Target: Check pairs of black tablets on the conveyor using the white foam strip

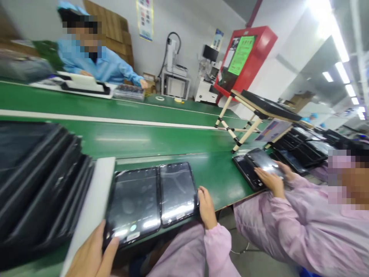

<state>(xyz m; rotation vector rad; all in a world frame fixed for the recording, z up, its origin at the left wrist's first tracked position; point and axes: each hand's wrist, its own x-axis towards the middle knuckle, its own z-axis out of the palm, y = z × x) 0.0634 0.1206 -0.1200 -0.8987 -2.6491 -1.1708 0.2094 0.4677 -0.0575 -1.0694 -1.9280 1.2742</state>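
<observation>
A black two-part tray (158,198) lies in front of me at the front edge of the green bench. In each of its compartments sits a glossy dark flat panel, a left one (135,204) and a right one (177,192), with light glaring off both. My left hand (93,252) grips the tray's near left corner, thumb on the rim. Around the right edge my right hand (206,207) is closed, its lower fingers partly hidden. Just left of the tray a white strip (92,207) runs beside a tall stack of black trays (37,184).
At my right a co-worker in a pink sleeve (291,219) handles a dark panel (263,161) over another black tray (245,171). A pipe-framed stand (245,134) rises from the bench (132,138). Across it, a person in blue (112,69) works.
</observation>
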